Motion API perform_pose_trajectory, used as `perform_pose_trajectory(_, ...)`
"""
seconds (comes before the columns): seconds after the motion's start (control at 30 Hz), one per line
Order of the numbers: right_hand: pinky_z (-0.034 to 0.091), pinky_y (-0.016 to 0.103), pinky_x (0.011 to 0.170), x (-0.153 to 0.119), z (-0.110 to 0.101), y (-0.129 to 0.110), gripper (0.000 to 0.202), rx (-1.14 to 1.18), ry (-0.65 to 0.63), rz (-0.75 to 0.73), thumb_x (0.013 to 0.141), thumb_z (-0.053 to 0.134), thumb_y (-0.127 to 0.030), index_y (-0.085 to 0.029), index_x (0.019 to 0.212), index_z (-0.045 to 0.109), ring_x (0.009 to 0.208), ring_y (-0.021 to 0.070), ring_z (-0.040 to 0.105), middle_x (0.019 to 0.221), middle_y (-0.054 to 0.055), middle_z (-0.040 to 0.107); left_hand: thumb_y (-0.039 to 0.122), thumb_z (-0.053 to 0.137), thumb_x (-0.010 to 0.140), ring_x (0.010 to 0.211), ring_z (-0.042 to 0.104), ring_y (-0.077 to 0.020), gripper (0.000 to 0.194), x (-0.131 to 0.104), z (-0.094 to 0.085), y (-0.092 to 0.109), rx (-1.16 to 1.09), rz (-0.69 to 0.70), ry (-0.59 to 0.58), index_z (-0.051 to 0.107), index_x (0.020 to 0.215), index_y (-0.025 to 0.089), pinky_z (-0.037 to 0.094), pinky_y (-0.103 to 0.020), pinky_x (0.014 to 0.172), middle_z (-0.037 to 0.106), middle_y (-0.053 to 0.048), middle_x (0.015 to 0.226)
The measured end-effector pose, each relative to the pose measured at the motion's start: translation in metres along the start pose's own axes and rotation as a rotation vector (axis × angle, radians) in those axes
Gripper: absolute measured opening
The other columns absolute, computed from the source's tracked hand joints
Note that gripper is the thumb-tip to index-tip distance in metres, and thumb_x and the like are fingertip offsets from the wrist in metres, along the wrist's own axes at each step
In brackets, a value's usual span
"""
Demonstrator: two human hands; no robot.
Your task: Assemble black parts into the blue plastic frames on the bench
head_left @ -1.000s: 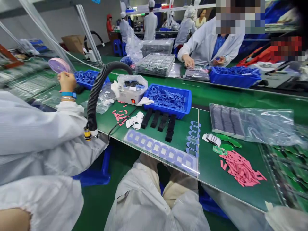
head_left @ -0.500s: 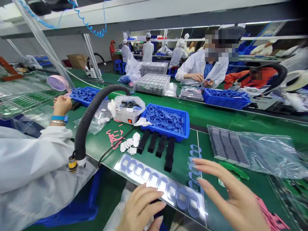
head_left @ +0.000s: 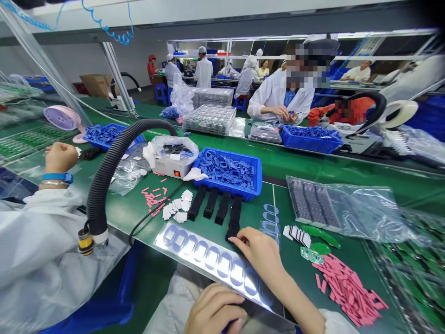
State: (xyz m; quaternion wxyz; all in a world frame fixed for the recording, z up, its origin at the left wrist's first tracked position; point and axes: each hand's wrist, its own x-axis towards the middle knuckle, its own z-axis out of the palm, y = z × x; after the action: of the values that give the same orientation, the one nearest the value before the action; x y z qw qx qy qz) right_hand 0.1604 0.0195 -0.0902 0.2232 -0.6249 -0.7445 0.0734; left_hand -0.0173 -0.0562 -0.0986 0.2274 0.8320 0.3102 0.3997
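My left hand (head_left: 215, 310) is low in the view at the table's front edge, its fingers loosely bent and apart from the thumb, holding nothing visible. It is close to a clear film strip (head_left: 200, 250) bearing a row of blue-rimmed oval pieces. My right hand (head_left: 260, 255) reaches across the strip's right part, partly covering it. Its thumb and fingers are closed at the near end of a black fuzzy strip (head_left: 234, 213), the rightmost of several lying side by side. Some of those fingertips are hidden. More oval film pieces (head_left: 270, 215) lie just beyond this hand.
A blue bin (head_left: 257, 181) of blue parts stands behind the black strips. Left are a white box (head_left: 167, 168), a black hose (head_left: 97, 185) and a co-worker's hand (head_left: 60, 157). Right lie pink strips (head_left: 347, 287), green boards (head_left: 321, 236) and a bagged stack (head_left: 313, 204).
My right hand has moved left and away from the oval pieces to the black strip's end, its fingers drawing together. My left hand is slightly lower. The view has shifted, showing more pink strips.
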Motion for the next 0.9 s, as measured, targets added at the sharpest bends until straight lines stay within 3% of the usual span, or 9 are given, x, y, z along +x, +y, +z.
perform_pose_trajectory(0.2,0.032,0.025,0.052,-0.003,-0.008,0.007,0.027,0.069,-0.044,0.084,0.081,0.062,-0.039,-0.02,0.062,0.06,0.059,0.0142,0.057,0.062,-0.003,0.061,0.013,0.054,0.081,0.089,0.064,-0.0174,0.02,-0.004,-0.004,0.003,-0.204,-0.227,-0.052,0.065,0.096,0.02,0.052,-0.026,0.08,0.07,-0.007,0.095)
perform_pose_trajectory(0.27,0.034,0.025,0.054,-0.006,-0.018,0.007,0.027,0.131,-0.016,0.074,0.081,0.062,-0.039,-0.02,0.063,0.059,0.062,0.0152,0.056,0.062,-0.002,0.061,0.023,0.05,0.086,0.089,0.064,-0.0181,0.018,0.002,-0.006,0.004,-0.363,-0.418,-0.054,0.067,0.091,0.019,0.051,-0.027,0.082,0.07,-0.008,0.094)
perform_pose_trajectory(0.33,0.037,0.025,0.055,-0.012,-0.033,0.004,0.028,0.31,-0.017,0.048,0.082,0.06,-0.041,-0.019,0.064,0.06,0.064,0.0151,0.056,0.065,0.0,0.061,0.038,0.047,0.088,0.087,0.065,-0.0193,0.03,0.011,-0.007,0.006,-0.614,-0.677,-0.059,0.069,0.083,0.017,0.05,-0.03,0.083,0.071,-0.01,0.088)
perform_pose_trajectory(0.43,0.045,0.024,0.061,-0.027,-0.06,-0.006,0.03,0.657,-0.143,-0.023,0.08,0.061,-0.044,-0.019,0.064,0.062,0.07,0.0143,0.059,0.076,0.002,0.063,0.06,0.051,0.078,0.084,0.067,-0.0203,0.05,0.03,-0.01,0.009,-1.083,-0.925,-0.167,0.068,0.093,0.016,0.049,-0.033,0.084,0.071,-0.011,0.087)
perform_pose_trajectory(0.53,0.049,0.025,0.071,-0.042,-0.079,-0.017,0.023,0.784,-0.246,-0.08,0.078,0.065,-0.039,-0.02,0.064,0.064,0.081,0.0148,0.062,0.088,0.003,0.064,0.066,0.062,0.064,0.08,0.067,-0.0195,0.063,0.048,-0.013,0.015,-1.315,-0.89,-0.398,0.068,0.097,0.012,0.051,-0.029,0.078,0.07,-0.011,0.083)
perform_pose_trajectory(0.6,0.051,0.024,0.071,-0.051,-0.087,-0.023,0.016,0.778,-0.208,-0.088,0.077,0.067,-0.034,-0.021,0.068,0.065,0.082,0.0148,0.062,0.089,0.002,0.064,0.063,0.068,0.059,0.072,0.067,-0.017,0.06,0.057,-0.013,0.02,-1.33,-0.871,-0.487,0.071,0.088,0.011,0.051,-0.023,0.068,0.07,-0.009,0.075)
perform_pose_trajectory(0.67,0.051,0.024,0.068,-0.059,-0.092,-0.026,0.009,0.726,-0.02,-0.092,0.077,0.068,-0.03,-0.022,0.074,0.064,0.08,0.0151,0.062,0.086,0.002,0.064,0.058,0.072,0.058,0.068,0.066,-0.0143,0.054,0.062,-0.013,0.026,-1.347,-0.881,-0.472,0.073,0.086,0.012,0.049,-0.019,0.062,0.07,-0.007,0.071)
perform_pose_trajectory(0.77,0.05,0.026,0.064,-0.07,-0.098,-0.025,0.004,0.557,0.294,-0.151,0.078,0.065,-0.019,-0.022,0.077,0.062,0.076,0.016,0.06,0.079,0.003,0.062,0.051,0.075,0.06,0.069,0.065,-0.0117,0.047,0.065,-0.011,0.036,-1.385,-0.876,-0.351,0.073,0.091,0.016,0.048,-0.016,0.062,0.072,-0.006,0.074)
perform_pose_trajectory(0.9,0.048,0.029,0.061,-0.079,-0.105,-0.024,0.01,0.418,0.344,-0.207,0.078,0.063,-0.013,-0.023,0.079,0.064,0.072,0.0164,0.056,0.074,0.003,0.058,0.043,0.077,0.063,0.076,0.067,-0.0121,0.035,0.064,-0.008,0.047,-1.412,-0.856,-0.216,0.073,0.091,0.023,0.049,-0.017,0.067,0.074,-0.003,0.082)
